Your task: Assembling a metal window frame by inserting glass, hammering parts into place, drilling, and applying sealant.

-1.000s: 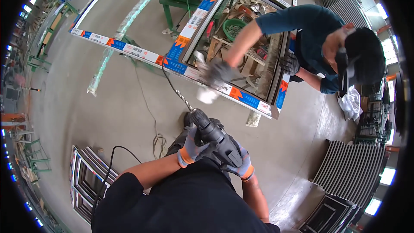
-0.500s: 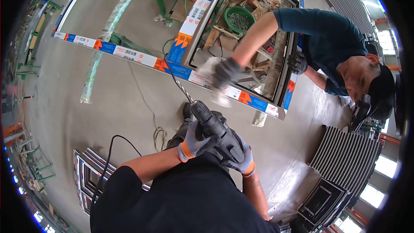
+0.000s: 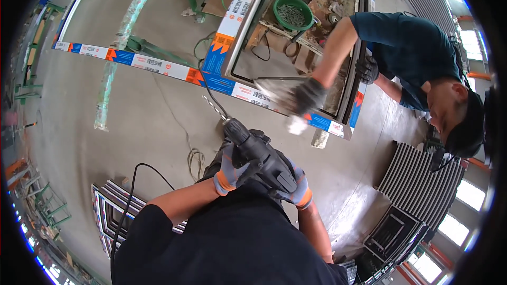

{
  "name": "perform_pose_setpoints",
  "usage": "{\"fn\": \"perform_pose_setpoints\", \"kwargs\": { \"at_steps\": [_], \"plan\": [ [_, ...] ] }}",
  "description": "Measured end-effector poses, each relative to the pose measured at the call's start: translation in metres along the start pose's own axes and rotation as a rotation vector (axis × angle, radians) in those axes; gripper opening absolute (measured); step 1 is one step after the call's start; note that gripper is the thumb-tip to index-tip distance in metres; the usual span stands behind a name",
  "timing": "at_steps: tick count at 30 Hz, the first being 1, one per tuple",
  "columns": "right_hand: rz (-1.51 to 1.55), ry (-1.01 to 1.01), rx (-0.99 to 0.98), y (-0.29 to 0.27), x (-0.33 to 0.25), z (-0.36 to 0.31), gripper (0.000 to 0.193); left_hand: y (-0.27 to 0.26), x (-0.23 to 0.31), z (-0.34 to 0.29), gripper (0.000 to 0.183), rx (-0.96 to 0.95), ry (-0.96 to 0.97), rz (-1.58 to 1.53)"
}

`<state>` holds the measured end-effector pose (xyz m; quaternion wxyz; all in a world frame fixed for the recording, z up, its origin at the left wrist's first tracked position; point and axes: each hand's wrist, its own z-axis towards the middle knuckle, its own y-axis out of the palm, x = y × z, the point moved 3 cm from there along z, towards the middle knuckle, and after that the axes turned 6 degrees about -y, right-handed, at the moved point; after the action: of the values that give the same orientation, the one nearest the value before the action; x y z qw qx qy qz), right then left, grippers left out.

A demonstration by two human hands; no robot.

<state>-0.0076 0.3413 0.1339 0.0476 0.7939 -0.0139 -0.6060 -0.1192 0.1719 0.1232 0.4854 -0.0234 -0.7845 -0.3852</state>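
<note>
A black power drill (image 3: 259, 154) is held in front of my body, its long twist bit (image 3: 214, 107) pointing up and to the left, close to the lower edge of a window frame (image 3: 221, 84) covered in blue, white and orange tape. My gloved left hand (image 3: 231, 173) is closed around the drill's body behind the chuck. My gloved right hand (image 3: 299, 189) grips its rear end; some of those fingers are hidden. Across the frame, a co-worker's gloved hand (image 3: 309, 96), blurred, holds a white cloth (image 3: 297, 125) over the lower rail. Their other hand (image 3: 366, 69) rests on the right side.
Under the frame, a green bowl (image 3: 291, 13) of screws sits among scraps on a bench. A black cable (image 3: 129, 200) runs past my left side. Stacked frames (image 3: 113, 208) lie on the floor at lower left. Ribbed profiles (image 3: 414, 179) are piled at right.
The co-worker's hand with the cloth has moved right along the lower rail. My drill sits slightly lower and further left in view, still in both my hands.
</note>
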Motion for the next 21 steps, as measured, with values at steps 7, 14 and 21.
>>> {"fn": "perform_pose_setpoints", "kwargs": {
  "at_steps": [7, 14, 21],
  "plan": [
    [0.164, 0.017, 0.015, 0.011, -0.018, 0.017, 0.103, -0.009, 0.009, 0.004, 0.065, 0.013, 0.007, 0.05],
    [0.117, -0.066, -0.021, 0.01, -0.021, 0.019, 0.095, -0.007, 0.014, 0.012, 0.06, 0.023, 0.077, 0.147],
    [0.087, -0.111, -0.011, 0.006, -0.023, 0.015, 0.097, -0.002, 0.007, 0.013, 0.067, 0.033, 0.001, 0.096]
  ]
}}
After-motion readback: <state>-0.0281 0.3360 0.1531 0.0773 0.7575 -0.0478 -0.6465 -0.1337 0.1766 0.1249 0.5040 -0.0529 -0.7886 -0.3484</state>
